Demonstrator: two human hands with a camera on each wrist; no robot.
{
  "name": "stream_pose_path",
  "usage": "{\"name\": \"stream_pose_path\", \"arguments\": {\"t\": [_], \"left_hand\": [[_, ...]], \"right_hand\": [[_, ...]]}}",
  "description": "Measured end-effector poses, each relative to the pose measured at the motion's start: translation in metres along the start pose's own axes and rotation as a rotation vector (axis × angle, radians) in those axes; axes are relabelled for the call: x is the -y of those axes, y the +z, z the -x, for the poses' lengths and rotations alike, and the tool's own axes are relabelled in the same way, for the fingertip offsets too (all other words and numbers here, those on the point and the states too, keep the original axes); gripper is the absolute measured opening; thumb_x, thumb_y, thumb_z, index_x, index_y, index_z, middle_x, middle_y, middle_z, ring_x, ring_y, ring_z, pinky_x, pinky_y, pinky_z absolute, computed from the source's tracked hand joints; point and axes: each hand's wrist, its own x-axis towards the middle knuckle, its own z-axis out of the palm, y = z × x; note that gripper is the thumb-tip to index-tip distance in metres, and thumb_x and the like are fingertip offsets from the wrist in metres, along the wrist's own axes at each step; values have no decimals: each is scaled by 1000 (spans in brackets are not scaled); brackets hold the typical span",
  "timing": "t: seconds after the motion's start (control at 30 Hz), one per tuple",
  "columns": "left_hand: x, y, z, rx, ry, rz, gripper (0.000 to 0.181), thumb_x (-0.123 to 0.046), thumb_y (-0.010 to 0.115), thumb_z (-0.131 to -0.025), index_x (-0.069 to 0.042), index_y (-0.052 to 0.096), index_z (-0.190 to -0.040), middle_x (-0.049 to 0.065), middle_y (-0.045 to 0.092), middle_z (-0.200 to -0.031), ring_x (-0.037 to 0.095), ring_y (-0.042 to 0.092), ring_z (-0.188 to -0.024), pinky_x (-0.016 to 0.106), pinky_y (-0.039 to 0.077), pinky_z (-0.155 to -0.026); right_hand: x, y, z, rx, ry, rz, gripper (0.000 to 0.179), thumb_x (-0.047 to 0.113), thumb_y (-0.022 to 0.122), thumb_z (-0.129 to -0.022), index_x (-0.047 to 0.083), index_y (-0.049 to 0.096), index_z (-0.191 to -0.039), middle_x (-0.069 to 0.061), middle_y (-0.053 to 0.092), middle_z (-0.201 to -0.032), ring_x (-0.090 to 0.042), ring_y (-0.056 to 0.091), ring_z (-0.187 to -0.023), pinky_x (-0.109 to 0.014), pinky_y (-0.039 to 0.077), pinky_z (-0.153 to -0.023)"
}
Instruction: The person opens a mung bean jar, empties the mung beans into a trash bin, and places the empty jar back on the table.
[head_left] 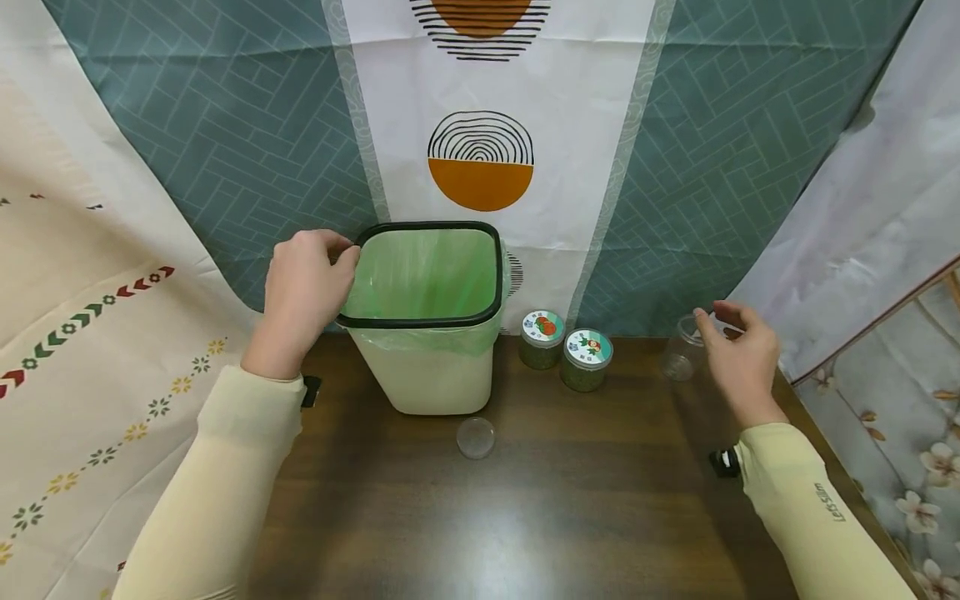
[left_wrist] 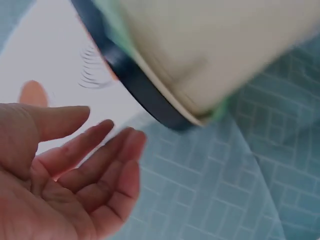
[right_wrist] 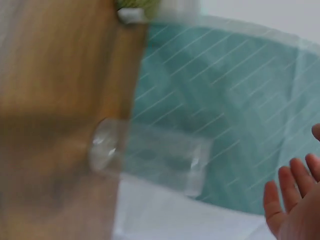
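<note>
Beside the left rim of a cream trash bin [head_left: 431, 375] hovers my left hand [head_left: 307, 275]. In the left wrist view its fingers are loosely bent with nothing between them, apart from the bin's dark rim [left_wrist: 145, 92]. A pale green bag [head_left: 427, 275] lines the bin. A clear plastic jar [head_left: 680, 358] without a lid stands upright at the table's right back. My right hand [head_left: 742, 358] is up beside its mouth, and in the right wrist view the loosely extended fingers [right_wrist: 287, 190] hold nothing, a gap away from the jar [right_wrist: 160, 157].
Two lidded jars with greenish contents, one with a tomato-like label [head_left: 543, 326] and one in front of it [head_left: 587, 358], stand right of the bin. A clear round lid [head_left: 476, 437] lies before the bin on the brown table [head_left: 585, 500]. Patterned cloth [head_left: 630, 208] hangs behind.
</note>
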Motion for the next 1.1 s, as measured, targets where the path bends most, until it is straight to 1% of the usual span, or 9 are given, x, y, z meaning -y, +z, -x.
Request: {"name": "stream_pose_path", "arguments": {"t": [0.07, 0.13, 0.27, 0.43, 0.6, 0.67, 0.87, 1.0, 1.1], "left_hand": [[-7, 2, 8, -22, 34, 59, 33, -33, 48, -95, -11, 70, -105, 8, 69, -92, 23, 58, -71, 35, 44, -60], [-12, 4, 16, -48, 70, 111, 31, -33, 48, -95, -13, 71, -101, 5, 68, -87, 20, 56, -69, 33, 43, -60], [-21, 10, 30, -104, 141, 190, 26, -32, 51, -95, -15, 71, -95, 1, 68, -84, 16, 55, -67, 32, 42, -58], [-32, 19, 45, -183, 225, 269, 23, -29, 56, -93, -13, 72, -92, 0, 69, -86, 13, 58, -78, 31, 46, -70], [-41, 30, 59, -225, 303, 334, 21, -27, 57, -93, -12, 72, -94, 0, 69, -86, 12, 59, -81, 34, 49, -77], [-45, 36, 66, -230, 336, 366, 20, -27, 58, -93, -12, 71, -96, -1, 69, -88, 11, 61, -83, 35, 50, -78], [-53, 56, 84, -241, 428, 426, 17, -23, 59, -92, -13, 71, -98, -3, 69, -92, 6, 62, -85, 27, 52, -78], [-57, 72, 96, -226, 456, 449, 16, -21, 60, -91, -11, 71, -97, -3, 69, -92, 6, 62, -87, 24, 51, -80], [-57, 84, 105, -189, 474, 455, 16, -21, 60, -91, -11, 71, -96, -3, 69, -91, 8, 62, -89, 24, 51, -80]], "right_hand": [[13, 1, 2, -36, -42, -51, 38, 47, 65, -82, 21, 68, -109, 4, 66, -104, -2, 59, -87, -10, 44, -75], [24, 4, 4, -63, -96, -105, 31, 42, 67, -83, 18, 71, -103, 9, 67, -94, 2, 60, -79, -9, 45, -70], [48, 5, 10, -77, -190, -173, 25, 31, 68, -84, 12, 72, -99, 13, 67, -87, 4, 61, -74, -8, 46, -68], [81, 0, 25, -81, -264, -222, 22, 24, 68, -85, 6, 72, -97, 11, 68, -84, 4, 59, -72, -9, 45, -67], [97, 1, 34, -71, -323, -257, 21, 19, 68, -85, 2, 72, -95, -3, 71, -85, 2, 59, -71, -11, 45, -67], [101, 2, 36, -58, -336, -262, 20, 18, 68, -85, 0, 71, -95, -8, 71, -86, 1, 59, -71, -12, 45, -66], [99, 10, 40, -40, -313, -256, 19, 17, 68, -85, 2, 72, -95, -6, 70, -85, 0, 60, -70, -12, 45, -63], [86, 20, 37, -33, -297, -253, 18, 20, 69, -84, 6, 73, -95, -5, 71, -86, 1, 60, -70, -11, 45, -62], [71, 30, 35, -25, -289, -244, 17, 25, 69, -84, 12, 73, -94, 0, 71, -86, 2, 61, -71, -12, 46, -63]]}}
